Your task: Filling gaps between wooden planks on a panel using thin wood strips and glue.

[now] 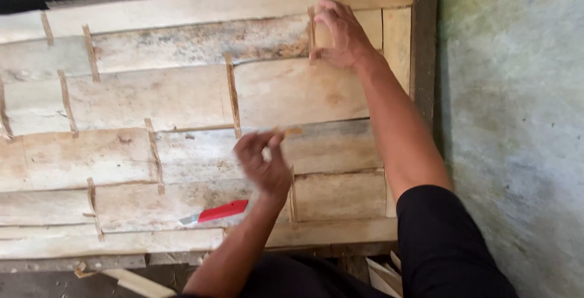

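- Black-clothed knee [447, 249] sits lowest in view, beside the right forearm.
- Left hand [263, 161] pinches a thin, pale wooden sliver [286, 132] between its fingertips, above the panel's middle.
- Right hand [342, 33] presses a narrow brown wooden strip [311, 33] standing between two sheets near the top.
- Red-handled utility knife [216, 213] lies on the flat panel of pale wood-veneer sheets [152, 97], just left of the left wrist.

A rough workshop: pale wood sheets [182, 97], concrete floor [517, 121], red utility knife [216, 213].
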